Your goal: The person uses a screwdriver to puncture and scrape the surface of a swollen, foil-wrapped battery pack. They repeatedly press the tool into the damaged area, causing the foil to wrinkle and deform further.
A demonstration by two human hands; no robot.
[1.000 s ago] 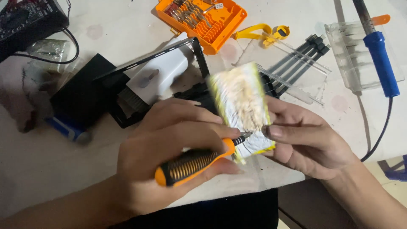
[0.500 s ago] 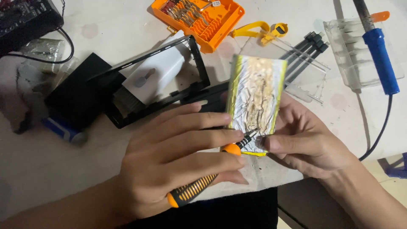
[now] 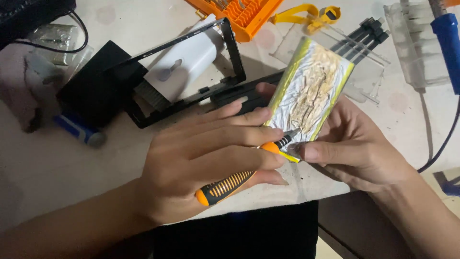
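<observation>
my right hand grips the foil-wrapped battery pack from beneath, above the table, my left hand clenches the orange-black screwdriver, tip on its lower edge, and the pack now tilts further right than before.

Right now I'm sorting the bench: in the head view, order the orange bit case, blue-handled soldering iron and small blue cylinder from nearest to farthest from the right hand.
1. Blue-handled soldering iron, upper right of the right hand.
2. Orange bit case, top centre.
3. Small blue cylinder, far left.
</observation>
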